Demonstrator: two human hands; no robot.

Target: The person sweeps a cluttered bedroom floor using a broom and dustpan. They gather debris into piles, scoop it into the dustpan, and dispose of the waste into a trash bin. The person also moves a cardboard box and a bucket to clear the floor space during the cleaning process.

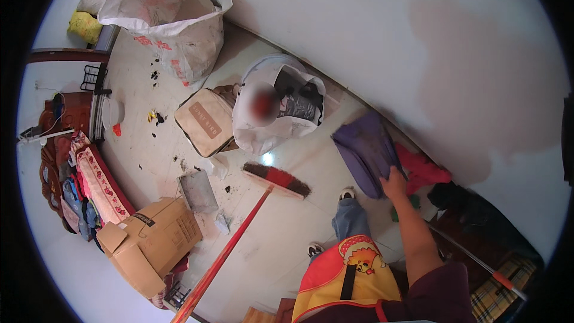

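At the right, my right hand (395,183) grips the edge of a flat purple fabric bag (368,158), which bears dusty marks. A crumpled red cloth (420,168) lies just beyond it, against the wall. My left hand is out of view. Before me on the tiled floor rests a push broom (277,180) with dark and red bristles. Its red handle (233,238) slants down to the bottom edge, and whatever holds that end is hidden. A grey dustpan (198,192) lies left of the broom head, with dirt and scraps scattered around.
A white bag (256,138) with black plastic inside stands beside a beige case (204,121). Farther back is a large woven sack (188,49). An open cardboard box (154,237) sits at left, near piled clothes (83,202). A metal pole (466,249) slants at lower right.
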